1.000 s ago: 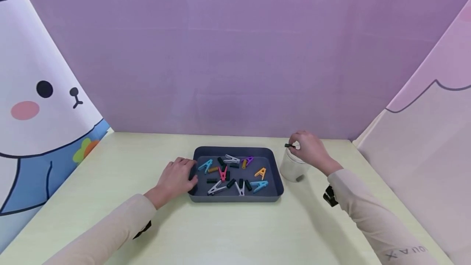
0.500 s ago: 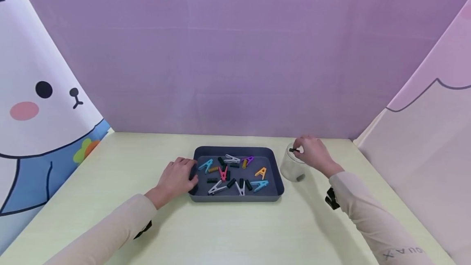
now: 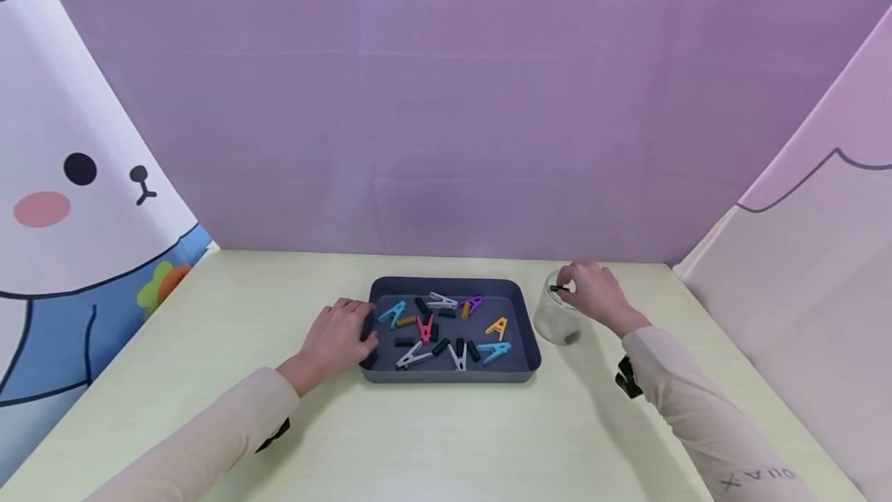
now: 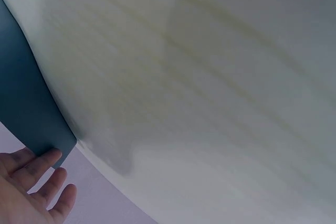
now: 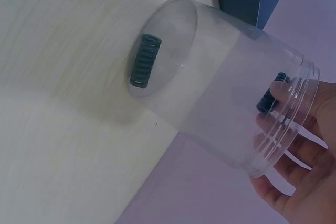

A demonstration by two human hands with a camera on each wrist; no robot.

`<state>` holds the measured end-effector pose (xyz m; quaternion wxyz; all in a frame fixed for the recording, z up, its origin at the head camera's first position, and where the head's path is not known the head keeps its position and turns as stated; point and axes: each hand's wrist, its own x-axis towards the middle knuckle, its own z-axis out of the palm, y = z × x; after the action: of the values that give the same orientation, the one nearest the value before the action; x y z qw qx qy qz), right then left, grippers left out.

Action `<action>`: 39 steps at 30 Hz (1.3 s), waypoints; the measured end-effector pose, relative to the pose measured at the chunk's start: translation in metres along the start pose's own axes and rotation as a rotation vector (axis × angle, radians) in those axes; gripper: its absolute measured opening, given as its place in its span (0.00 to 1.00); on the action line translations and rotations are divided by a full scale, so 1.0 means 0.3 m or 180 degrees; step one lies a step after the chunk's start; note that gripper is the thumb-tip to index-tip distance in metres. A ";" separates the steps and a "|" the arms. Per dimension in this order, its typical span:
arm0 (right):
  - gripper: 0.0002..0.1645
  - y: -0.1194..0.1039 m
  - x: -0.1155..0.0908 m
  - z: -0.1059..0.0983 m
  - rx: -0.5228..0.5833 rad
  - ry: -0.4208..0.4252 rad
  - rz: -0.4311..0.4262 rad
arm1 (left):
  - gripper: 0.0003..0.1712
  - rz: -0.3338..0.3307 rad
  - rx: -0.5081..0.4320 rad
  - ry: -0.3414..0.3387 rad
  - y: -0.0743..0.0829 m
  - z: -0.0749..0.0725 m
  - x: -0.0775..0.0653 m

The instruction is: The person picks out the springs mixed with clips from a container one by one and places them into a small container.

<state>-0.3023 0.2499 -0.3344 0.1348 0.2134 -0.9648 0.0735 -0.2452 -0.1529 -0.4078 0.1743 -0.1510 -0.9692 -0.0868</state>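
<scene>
My right hand (image 3: 594,294) pinches a dark green coil spring (image 5: 266,101) between thumb and finger, just inside the mouth of a clear jar (image 5: 210,72). At the jar's bottom lies another dark green spring (image 5: 146,60). My left hand (image 3: 337,341) holds the left wall of a dark grey tray (image 3: 449,376); in the left wrist view its fingers touch the tray's outer side near a corner, the thumb hidden. Inside the tray lie several dark green springs (image 3: 440,346), golden springs (image 3: 406,321) and coloured clothespins, among them a red clothespin (image 3: 425,328) and an orange clothespin (image 3: 497,328).
The jar stands close to the tray's right side on a pale wooden table (image 3: 446,440). Behind the table rises a purple backdrop (image 3: 446,115). A printed cartoon sheet (image 3: 77,254) stands at the left, and a pale sheet (image 3: 801,277) at the right.
My right hand has lowered the spring from above the jar's rim into its mouth, shifting slightly right. My left hand and the tray look unchanged.
</scene>
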 end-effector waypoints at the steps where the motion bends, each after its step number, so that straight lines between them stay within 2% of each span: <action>1: 0.05 0.000 0.000 0.000 -0.0003 -0.0016 0.0010 | 0.24 0.0002 -0.0004 0.0013 0.000 0.000 0.000; 17: 0.06 -0.001 -0.002 0.002 -0.0016 -0.0025 0.0047 | 0.25 0.0001 -0.0016 0.0012 0.006 -0.002 -0.001; 24: 0.07 -0.007 0.000 0.000 -0.0025 0.0071 -0.0016 | 0.25 -0.0011 0.0000 0.0013 0.007 -0.003 -0.001; 30: 0.07 -0.058 0.008 -0.023 0.0003 0.0193 -0.0157 | 0.25 -0.0006 0.0003 -0.0007 0.005 -0.001 0.000; 39: 0.08 -0.151 0.021 -0.035 -0.0059 0.0177 -0.0351 | 0.26 -0.0029 -0.0005 -0.0066 0.006 -0.004 0.001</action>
<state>-0.2859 0.2089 -0.3188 0.1674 0.2629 -0.9481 0.0629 -0.2443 -0.1515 -0.4063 0.1637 -0.1476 -0.9715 -0.0867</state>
